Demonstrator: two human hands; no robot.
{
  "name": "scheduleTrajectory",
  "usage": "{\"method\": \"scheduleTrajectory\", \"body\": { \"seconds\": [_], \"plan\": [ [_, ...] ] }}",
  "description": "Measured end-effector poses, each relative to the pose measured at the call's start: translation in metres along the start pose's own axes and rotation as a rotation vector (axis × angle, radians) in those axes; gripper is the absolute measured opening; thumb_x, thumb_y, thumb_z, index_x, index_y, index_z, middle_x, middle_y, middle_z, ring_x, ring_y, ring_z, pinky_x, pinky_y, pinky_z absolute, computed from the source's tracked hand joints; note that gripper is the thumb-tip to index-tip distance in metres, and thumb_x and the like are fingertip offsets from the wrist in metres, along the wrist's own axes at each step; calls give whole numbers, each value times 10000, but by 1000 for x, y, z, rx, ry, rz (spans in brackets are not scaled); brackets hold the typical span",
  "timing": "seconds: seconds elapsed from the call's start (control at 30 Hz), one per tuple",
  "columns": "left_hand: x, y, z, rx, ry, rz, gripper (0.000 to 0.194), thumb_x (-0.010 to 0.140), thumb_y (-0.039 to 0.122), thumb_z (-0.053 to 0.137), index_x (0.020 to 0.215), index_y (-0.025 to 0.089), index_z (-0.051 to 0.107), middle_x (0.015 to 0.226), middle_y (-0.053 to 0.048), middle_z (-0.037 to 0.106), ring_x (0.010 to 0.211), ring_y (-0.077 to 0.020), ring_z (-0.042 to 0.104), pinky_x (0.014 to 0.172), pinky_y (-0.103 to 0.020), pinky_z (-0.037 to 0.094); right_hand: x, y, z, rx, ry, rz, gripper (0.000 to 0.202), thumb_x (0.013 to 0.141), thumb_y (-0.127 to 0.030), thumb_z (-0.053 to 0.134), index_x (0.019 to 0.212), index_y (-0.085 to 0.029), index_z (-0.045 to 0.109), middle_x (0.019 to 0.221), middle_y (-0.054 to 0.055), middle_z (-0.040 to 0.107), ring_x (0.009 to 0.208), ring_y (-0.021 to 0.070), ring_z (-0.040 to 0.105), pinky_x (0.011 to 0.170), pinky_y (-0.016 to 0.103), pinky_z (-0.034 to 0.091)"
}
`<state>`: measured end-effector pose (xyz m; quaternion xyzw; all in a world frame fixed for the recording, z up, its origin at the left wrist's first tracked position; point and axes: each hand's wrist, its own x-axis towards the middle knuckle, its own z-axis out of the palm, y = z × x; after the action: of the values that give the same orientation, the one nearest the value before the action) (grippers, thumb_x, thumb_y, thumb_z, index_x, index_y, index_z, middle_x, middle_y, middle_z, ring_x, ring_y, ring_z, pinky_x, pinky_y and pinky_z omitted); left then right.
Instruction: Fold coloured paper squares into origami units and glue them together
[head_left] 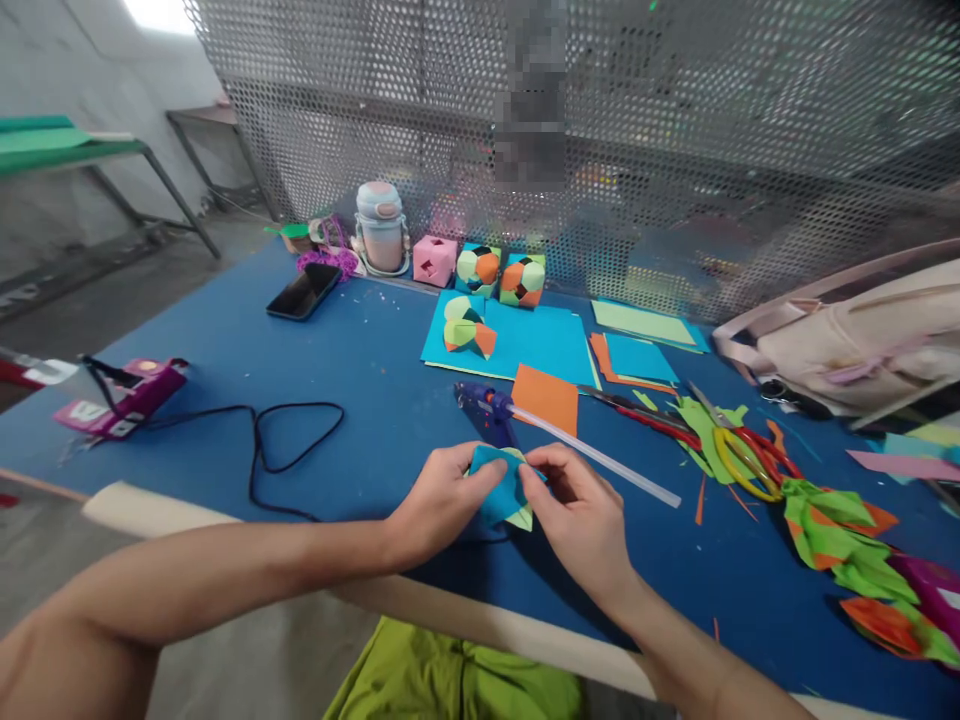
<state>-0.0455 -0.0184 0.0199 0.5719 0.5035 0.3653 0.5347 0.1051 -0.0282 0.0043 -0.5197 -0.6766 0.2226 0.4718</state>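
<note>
A blue and pale green folded paper piece (pixel 501 492) is held between both hands above the table's front part. My left hand (pixel 442 500) pinches its left side, thumb on top. At its right edge, my right hand (pixel 574 505) grips with thumb and fingers. Just behind the hands lies a dark blue glue gun (pixel 486 402) with a long clear glue stick (pixel 600 455) reaching right. An orange paper square (pixel 546 398) is beyond it. On large blue sheets (pixel 544 340) sits a green and orange folded piece (pixel 469 336).
Scissors with yellow handles (pixel 739 462) and paper scraps lie right. Folded paper balls (pixel 523 280), a pink cube (pixel 435 260) and a bottle (pixel 381 228) stand by the mesh panel. A phone (pixel 304 291), black cable (pixel 257 440) and purple box (pixel 124 398) are left; a bag (pixel 847 330) is right.
</note>
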Motion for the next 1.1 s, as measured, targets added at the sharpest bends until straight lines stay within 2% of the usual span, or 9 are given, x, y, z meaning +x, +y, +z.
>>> {"method": "scheduleTrajectory", "body": {
  "seconds": [0.13,0.3,0.57,0.8,1.1],
  "plan": [
    [3,4,-4,-26,-16,34,189,801,248,494,844,146,647,833,-16,643,777,-130,551,699,-201,427,1,-2,0,-5,-9,6,47,793,-224,559,761,-197,580,670,-17,606,563,105,559,537,215,471],
    [4,6,-8,-32,-18,-28,182,776,266,514,727,138,634,710,-13,612,681,-126,537,606,-203,426,2,-1,3,71,-66,-39,70,809,-171,539,840,-202,595,737,3,618,653,121,582,583,226,479],
    [6,-2,-14,-109,-58,-79,205,775,300,525,689,134,610,646,3,577,605,-101,493,559,-197,406,4,0,4,48,-121,-233,171,810,-76,524,888,-201,612,770,21,615,691,124,594,627,242,476],
    [2,-8,-18,-135,-85,-27,243,806,321,513,697,124,604,652,-12,567,622,-102,478,579,-204,416,4,5,2,-31,-195,-359,255,814,-49,475,964,-198,616,837,60,629,752,140,622,644,246,507],
    [0,-6,-18,-74,-78,18,246,820,308,487,694,134,605,662,-15,578,642,-112,490,621,-219,434,4,3,-2,-120,-198,-452,279,810,-53,473,989,-199,630,851,66,647,758,141,637,651,232,523]
  ]
}}
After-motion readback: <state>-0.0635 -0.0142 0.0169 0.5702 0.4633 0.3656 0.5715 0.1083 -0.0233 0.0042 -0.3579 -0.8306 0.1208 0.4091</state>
